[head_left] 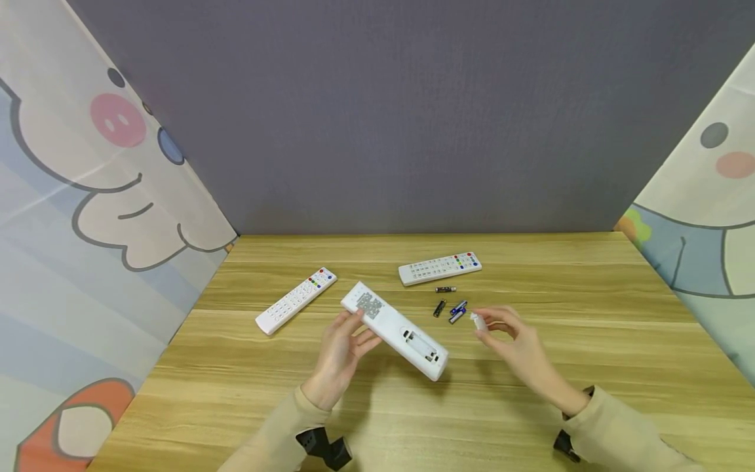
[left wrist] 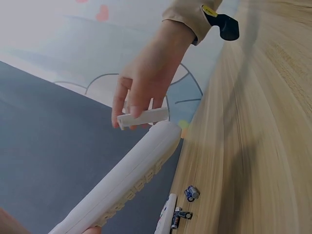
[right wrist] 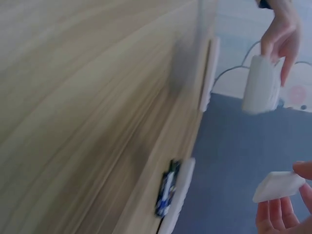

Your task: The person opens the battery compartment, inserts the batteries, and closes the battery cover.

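Observation:
My left hand (head_left: 341,351) grips a white remote control (head_left: 392,328) near one end, thumb on top. Its back faces up, showing a grey label and an uncovered battery compartment (head_left: 421,345) with no batteries inside. Between the thumb and fingers of my right hand (head_left: 512,337) is a small white battery cover (head_left: 479,322), pinched and held above the table. In the left wrist view the cover (left wrist: 144,118) appears just beyond the tip of the remote (left wrist: 126,170). The right wrist view shows the cover (right wrist: 279,186) apart from the remote (right wrist: 261,85).
Two black batteries (head_left: 440,308) and two blue batteries (head_left: 457,311) lie on the wooden table (head_left: 560,282). Behind them rests a white remote, buttons up (head_left: 440,268). Another white remote (head_left: 297,301) lies at the left. A grey panel (head_left: 413,118) rises along the table's back edge.

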A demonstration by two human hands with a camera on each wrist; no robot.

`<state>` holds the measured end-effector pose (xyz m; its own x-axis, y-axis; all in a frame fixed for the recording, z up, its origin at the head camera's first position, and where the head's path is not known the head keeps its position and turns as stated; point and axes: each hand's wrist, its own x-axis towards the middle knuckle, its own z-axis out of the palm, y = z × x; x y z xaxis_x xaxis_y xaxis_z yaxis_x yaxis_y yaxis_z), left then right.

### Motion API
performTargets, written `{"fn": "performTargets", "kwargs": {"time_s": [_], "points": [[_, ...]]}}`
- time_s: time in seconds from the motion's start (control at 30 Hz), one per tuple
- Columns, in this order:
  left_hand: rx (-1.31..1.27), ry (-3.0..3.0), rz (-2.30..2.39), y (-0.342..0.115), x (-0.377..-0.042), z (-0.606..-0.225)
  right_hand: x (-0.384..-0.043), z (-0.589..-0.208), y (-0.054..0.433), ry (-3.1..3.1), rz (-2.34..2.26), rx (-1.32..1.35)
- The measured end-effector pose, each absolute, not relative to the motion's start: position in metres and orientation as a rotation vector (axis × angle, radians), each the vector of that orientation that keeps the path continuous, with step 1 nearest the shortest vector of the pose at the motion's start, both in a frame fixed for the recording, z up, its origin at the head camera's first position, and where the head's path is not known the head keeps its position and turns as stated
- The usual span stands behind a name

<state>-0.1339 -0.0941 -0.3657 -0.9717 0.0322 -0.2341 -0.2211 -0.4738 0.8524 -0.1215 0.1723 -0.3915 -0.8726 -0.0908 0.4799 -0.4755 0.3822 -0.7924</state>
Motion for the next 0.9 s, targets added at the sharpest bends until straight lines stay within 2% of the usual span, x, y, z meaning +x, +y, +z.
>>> {"fn": "performTargets", "kwargs": {"time_s": [0.57,0.9], "points": [[-0.303,1.546,2.559,-0.105,-0.135,-0.37,-0.14,-0.406,0.209,-2.546,1.107,0.564],[-0.338,1.544,2.56,-0.107,-0.136,-0.372,-0.145,-0.412,0.225,-2.83,1.054,0.58]]}}
